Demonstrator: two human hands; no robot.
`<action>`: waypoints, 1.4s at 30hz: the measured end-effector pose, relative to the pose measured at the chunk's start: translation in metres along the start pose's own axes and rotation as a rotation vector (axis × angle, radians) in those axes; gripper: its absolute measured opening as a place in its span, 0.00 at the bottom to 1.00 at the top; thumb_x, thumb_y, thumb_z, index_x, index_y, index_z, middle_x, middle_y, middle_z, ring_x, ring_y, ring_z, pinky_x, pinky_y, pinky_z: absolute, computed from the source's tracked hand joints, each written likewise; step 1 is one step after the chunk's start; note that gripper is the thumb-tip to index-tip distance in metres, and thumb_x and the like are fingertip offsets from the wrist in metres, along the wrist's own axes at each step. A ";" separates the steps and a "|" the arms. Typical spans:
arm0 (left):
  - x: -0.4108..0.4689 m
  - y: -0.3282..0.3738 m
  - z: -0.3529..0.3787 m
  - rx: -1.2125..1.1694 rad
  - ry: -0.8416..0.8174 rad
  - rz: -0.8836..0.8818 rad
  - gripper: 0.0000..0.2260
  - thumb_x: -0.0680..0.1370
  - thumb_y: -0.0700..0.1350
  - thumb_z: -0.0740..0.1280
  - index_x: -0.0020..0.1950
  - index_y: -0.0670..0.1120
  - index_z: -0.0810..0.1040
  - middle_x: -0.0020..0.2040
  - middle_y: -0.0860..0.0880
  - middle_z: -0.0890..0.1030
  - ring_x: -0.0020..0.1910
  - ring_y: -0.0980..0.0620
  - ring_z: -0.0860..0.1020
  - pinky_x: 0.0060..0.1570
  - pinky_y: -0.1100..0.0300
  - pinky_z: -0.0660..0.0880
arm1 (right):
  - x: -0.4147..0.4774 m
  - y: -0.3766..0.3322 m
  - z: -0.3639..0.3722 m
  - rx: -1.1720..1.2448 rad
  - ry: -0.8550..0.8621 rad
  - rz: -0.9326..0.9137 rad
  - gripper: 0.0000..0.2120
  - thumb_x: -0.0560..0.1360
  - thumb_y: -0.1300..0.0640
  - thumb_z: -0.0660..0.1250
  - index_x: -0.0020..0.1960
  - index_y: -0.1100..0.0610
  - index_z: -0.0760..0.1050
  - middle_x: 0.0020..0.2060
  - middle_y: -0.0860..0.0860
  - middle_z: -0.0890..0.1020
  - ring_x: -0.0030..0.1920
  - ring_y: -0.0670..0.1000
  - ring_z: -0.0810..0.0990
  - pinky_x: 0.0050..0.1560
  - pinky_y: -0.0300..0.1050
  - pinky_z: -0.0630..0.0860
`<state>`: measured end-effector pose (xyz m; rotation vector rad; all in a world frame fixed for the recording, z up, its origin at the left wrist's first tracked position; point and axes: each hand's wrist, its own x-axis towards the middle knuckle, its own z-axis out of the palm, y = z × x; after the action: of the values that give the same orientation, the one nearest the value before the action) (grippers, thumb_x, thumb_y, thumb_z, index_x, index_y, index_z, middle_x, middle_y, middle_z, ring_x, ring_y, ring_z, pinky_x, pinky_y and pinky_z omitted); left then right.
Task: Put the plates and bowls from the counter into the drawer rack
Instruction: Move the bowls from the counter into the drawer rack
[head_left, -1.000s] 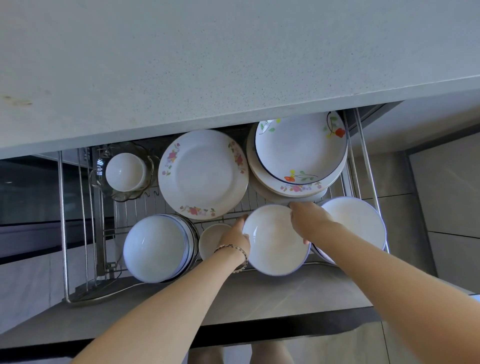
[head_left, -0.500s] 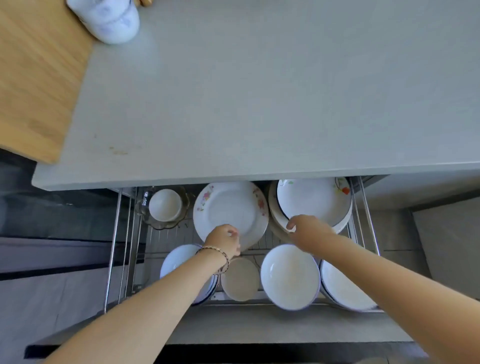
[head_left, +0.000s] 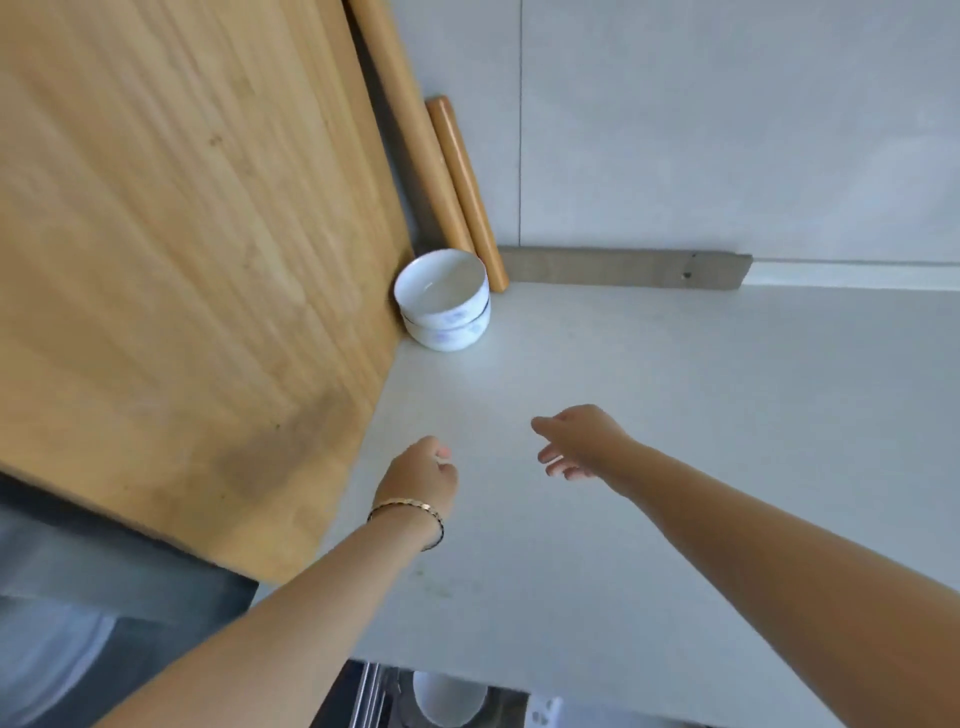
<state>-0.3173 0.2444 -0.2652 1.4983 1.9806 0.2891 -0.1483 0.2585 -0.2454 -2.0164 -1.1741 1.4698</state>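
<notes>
At 11 o'clock from left hand (head_left: 421, 475), on counter (head_left: 675, 415) beside cutting board (head_left: 182, 260): two stacked bowls (head_left: 442, 299). Likely fragile, slick; grasp lower bowl's sides. Fingers of left hand loosely curled, right hand (head_left: 582, 441) spread, both empty.

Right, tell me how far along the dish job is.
Done: at least one white bowl sits in the drawer rack at the bottom edge. In hand: nothing; the left hand and right hand are empty above the counter. Left: two stacked bowls beside the cutting board, not yet picked up.
</notes>
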 end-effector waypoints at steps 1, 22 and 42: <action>0.018 -0.002 -0.003 0.000 0.004 0.000 0.14 0.77 0.39 0.54 0.58 0.46 0.75 0.58 0.45 0.79 0.51 0.44 0.77 0.46 0.59 0.70 | 0.020 -0.018 0.008 0.096 0.012 0.024 0.14 0.76 0.55 0.60 0.55 0.65 0.75 0.40 0.57 0.77 0.32 0.53 0.74 0.32 0.38 0.69; 0.133 -0.031 0.017 -0.350 0.035 -0.172 0.14 0.76 0.39 0.57 0.60 0.46 0.74 0.52 0.51 0.75 0.48 0.46 0.79 0.48 0.56 0.74 | 0.149 -0.113 0.060 0.640 0.034 0.186 0.18 0.79 0.63 0.51 0.68 0.58 0.63 0.55 0.58 0.65 0.48 0.66 0.76 0.53 0.52 0.79; -0.150 0.039 0.056 -0.468 -0.710 -0.146 0.17 0.75 0.31 0.55 0.59 0.48 0.67 0.46 0.42 0.78 0.32 0.39 0.81 0.33 0.53 0.81 | -0.154 0.160 -0.068 0.284 -0.159 0.147 0.18 0.72 0.68 0.55 0.59 0.54 0.68 0.51 0.56 0.78 0.44 0.61 0.82 0.50 0.53 0.82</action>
<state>-0.2298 0.1081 -0.2356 0.9642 1.3236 0.1171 -0.0378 0.0543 -0.2424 -1.8511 -0.8315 1.7852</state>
